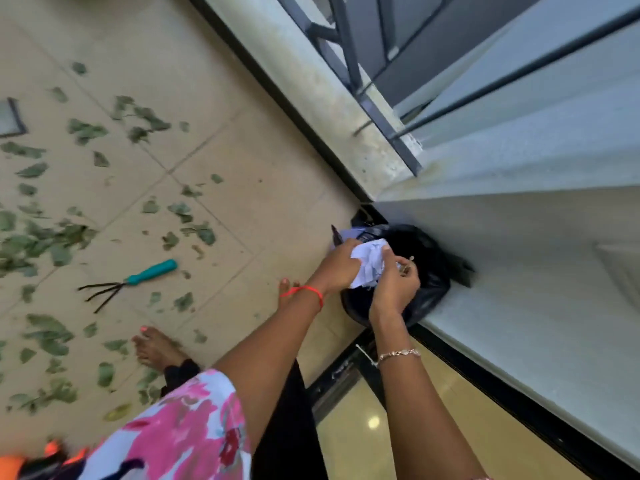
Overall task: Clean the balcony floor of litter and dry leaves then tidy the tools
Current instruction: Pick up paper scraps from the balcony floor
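Observation:
Both my hands hold a crumpled wad of white paper (pixel 369 261) above a bin lined with a black bag (pixel 424 268) in the corner by the wall. My left hand (pixel 337 266) grips the wad from the left. My right hand (pixel 394 285) pinches it from the right. Several green and dry leaves (pixel 52 237) lie scattered over the beige tiled floor (pixel 242 150) at left. A small hand rake with a teal handle (pixel 138 278) lies on the tiles among them.
My bare feet (pixel 157 348) stand on the tiles left of the bin. A low concrete ledge with a dark metal railing (pixel 349 64) runs along the top. A pale wall (pixel 519 271) rises at right. Something orange (pixel 52 452) shows at the bottom left.

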Tool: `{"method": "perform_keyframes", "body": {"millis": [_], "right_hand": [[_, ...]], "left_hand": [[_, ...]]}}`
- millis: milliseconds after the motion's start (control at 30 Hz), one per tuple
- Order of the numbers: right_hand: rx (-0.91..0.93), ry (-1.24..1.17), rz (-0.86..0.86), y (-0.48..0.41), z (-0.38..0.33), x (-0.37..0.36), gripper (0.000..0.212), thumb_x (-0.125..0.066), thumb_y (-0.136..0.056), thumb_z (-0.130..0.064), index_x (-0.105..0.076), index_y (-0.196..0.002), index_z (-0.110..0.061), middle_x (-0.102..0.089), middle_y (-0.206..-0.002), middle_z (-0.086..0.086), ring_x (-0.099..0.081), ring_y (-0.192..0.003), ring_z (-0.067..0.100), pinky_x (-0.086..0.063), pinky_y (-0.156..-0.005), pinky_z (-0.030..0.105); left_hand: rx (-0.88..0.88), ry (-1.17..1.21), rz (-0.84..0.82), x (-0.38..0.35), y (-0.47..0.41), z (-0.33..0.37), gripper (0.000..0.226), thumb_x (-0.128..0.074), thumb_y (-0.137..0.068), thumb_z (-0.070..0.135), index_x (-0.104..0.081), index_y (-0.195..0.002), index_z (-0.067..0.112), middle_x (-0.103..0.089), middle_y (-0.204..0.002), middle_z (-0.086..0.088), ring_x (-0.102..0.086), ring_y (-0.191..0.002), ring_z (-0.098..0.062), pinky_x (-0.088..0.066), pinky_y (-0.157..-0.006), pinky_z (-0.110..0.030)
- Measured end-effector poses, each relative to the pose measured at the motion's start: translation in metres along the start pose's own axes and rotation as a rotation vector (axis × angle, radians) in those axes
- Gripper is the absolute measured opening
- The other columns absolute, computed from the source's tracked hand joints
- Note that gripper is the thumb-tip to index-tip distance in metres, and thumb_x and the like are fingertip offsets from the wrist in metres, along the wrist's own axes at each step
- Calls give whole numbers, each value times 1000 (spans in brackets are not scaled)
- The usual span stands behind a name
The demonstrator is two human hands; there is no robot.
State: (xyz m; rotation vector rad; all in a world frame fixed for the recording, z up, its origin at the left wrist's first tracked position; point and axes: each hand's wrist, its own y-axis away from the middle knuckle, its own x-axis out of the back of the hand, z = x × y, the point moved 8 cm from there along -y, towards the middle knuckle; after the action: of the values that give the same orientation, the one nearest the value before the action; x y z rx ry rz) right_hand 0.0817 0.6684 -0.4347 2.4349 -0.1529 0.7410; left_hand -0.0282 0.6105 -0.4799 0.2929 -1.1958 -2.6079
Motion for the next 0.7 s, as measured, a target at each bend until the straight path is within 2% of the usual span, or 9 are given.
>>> {"method": "perform_keyframes", "body": {"millis": [67,133,267,333,400,500,533,600,700], "right_hand": [[-50,-22,41,-32,6,21,17,-65,-85,-27,-57,-81,-12,-60,-79,-3,-56,-71,12,-44,-61,19],[-128,-23,27,-62,20,31,30,-60,-87,-35,-61,-97,-7,-65,-92,1,-62,-82,15,-49,-70,24],[-284,-81,-110,-92,48,32,54,-52,-89,-50,-58,-125,-10,-62,-122,8,-61,-106,21,-49,-95,35],[-289,-3,-146,-92,50,35,51,-49,-91,-49,-59,-121,-9,-62,-118,6,-58,-106,22,-45,-99,36],[-230,104,-151,-83,43,34,39,-48,-94,-40,-62,-113,-9,-62,-104,2,-57,-96,19,-46,-88,27],[-51,308,-217,-58,29,21,28,-51,-94,-27,-65,-100,-4,-63,-99,9,-57,-90,21,-44,-73,17],[11,368,-260,-45,24,12,24,-52,-94,-23,-65,-95,-2,-63,-93,12,-58,-83,22,-45,-70,17],[121,485,-376,-14,14,-12,16,-54,-92,-15,-63,-89,-2,-62,-82,15,-59,-74,25,-48,-70,25],[328,694,-577,40,0,-56,13,-52,-90,-7,-64,-90,-1,-62,-85,12,-56,-80,22,-35,-65,22]], "left_hand": [[13,-11,-39,-44,-24,3,39,-45,-92,5,-46,-131,3,-48,-136,-17,-45,-125,-31,-36,-97,-31],[55,-21,-88,-78,-40,-3,46,-45,-96,19,-38,-140,12,-36,-145,-16,-34,-134,-33,-29,-109,-38],[181,19,-106,-103,-48,-22,56,-34,-100,41,-13,-150,29,1,-157,-8,-8,-144,-31,-13,-117,-45],[131,43,-93,-97,-44,-19,44,-36,-101,31,-32,-143,21,-23,-151,-8,-25,-138,-24,-23,-109,-30],[73,23,-19,-77,-34,-14,30,-42,-99,20,-54,-124,9,-55,-123,-11,-51,-116,-23,-36,-84,-23],[68,44,88,-40,-13,-14,24,-47,-95,8,-61,-113,1,-65,-100,-12,-61,-87,-22,-43,-61,-11],[54,59,135,-24,-4,-14,23,-48,-92,4,-61,-111,0,-66,-97,-14,-61,-82,-21,-45,-60,-9],[4,58,249,12,16,-16,23,-48,-88,-2,-64,-105,0,-68,-94,-18,-63,-82,-26,-53,-75,-24],[-41,15,378,68,53,-26,22,-48,-86,-3,-67,-99,0,-68,-93,-18,-63,-85,-28,-49,-80,-29]]}}
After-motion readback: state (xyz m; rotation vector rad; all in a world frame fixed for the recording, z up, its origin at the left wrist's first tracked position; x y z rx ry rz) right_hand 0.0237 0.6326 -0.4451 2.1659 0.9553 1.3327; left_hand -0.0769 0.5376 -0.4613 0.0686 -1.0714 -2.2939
